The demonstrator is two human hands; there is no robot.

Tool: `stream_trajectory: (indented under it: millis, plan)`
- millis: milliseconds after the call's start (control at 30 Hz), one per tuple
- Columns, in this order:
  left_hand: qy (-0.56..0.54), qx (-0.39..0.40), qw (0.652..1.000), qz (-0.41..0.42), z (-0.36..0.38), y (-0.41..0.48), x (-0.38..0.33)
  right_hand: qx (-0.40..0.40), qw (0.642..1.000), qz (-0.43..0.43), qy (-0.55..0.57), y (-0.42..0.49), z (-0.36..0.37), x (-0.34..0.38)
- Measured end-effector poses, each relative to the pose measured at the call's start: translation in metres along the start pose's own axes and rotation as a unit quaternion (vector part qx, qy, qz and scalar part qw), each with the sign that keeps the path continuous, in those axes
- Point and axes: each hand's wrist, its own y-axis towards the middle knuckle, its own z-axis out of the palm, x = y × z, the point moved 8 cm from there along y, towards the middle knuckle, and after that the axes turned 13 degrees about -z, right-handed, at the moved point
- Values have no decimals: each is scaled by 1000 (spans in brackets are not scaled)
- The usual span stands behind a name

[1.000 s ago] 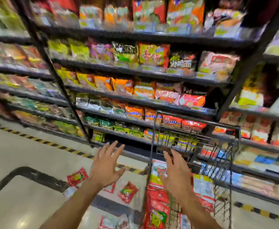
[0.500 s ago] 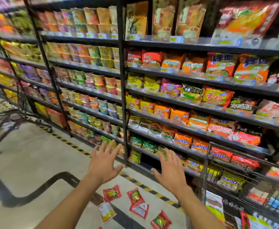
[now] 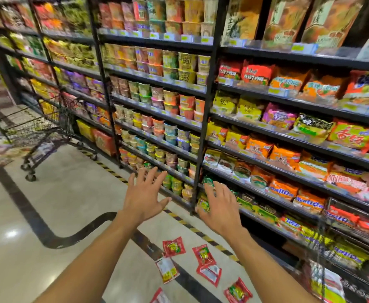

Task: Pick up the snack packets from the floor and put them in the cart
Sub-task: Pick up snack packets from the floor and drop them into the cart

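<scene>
Several red snack packets lie scattered on the shiny floor between my forearms: one (image 3: 174, 247) nearest the shelf, one (image 3: 203, 254) to its right, a paler one (image 3: 166, 270) and another (image 3: 237, 292) near the bottom edge. My left hand (image 3: 145, 196) and my right hand (image 3: 220, 204) are both raised above the packets, fingers spread, holding nothing. The cart (image 3: 326, 235) shows only as dark wire at the lower right, with packets (image 3: 325, 283) inside.
Tall black shelves (image 3: 203, 119) of cup noodles and noodle bags fill the right and centre. A second black cart (image 3: 29, 130) stands at the left by the shelves. Yellow-black tape (image 3: 113, 172) runs along the shelf base and a dark curved band (image 3: 48, 235) crosses the floor.
The view has swung left and up, so the near cart has slid to the right edge and a second cart has appeared at left. Both hands stay spread and hold nothing.
</scene>
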Motion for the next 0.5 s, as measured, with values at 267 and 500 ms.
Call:
stream_trajectory:
  millis: [267,500]
  plan:
    - [18,57,998,13,105,60,39,52,999,7,14,64,109,-10]
    - [26,141,989,24,217,131,54,122,988,71,61,119,233,-46]
